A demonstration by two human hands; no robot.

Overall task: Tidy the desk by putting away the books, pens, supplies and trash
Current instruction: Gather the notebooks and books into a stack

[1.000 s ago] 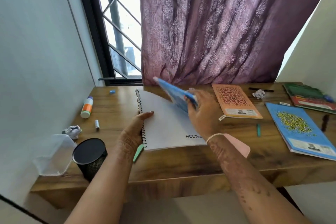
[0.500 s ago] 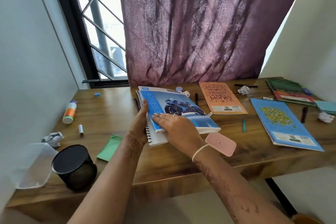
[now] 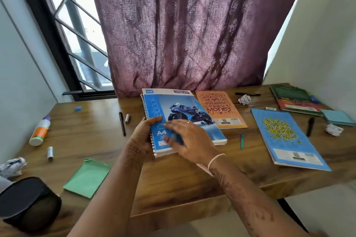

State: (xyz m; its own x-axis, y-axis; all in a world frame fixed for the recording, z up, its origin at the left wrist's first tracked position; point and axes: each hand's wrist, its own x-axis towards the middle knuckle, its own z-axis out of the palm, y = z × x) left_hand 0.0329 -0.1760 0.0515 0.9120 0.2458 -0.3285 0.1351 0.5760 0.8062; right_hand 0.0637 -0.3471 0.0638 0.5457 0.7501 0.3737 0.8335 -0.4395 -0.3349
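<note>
A: Head view. Logged blue notebook [image 3: 185,117] lying atop spiral pad [image 3: 144,106], mid-desk [image 3: 173,184], just beside orange book [image 3: 219,107].
B: Grips?
A: Found left hand [image 3: 143,136] curled round the spiral edge, clasping both. Found right hand [image 3: 188,138] flat on the cover, fingers straight, blurred.
B: Risks?
A: Probable slide of the top notebook off the pad if lifted by one edge alone. Could also nudge the orange book while squaring.

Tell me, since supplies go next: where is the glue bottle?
Head view: the glue bottle lies left on the desk, by the wall, behind the silver cap.
</note>
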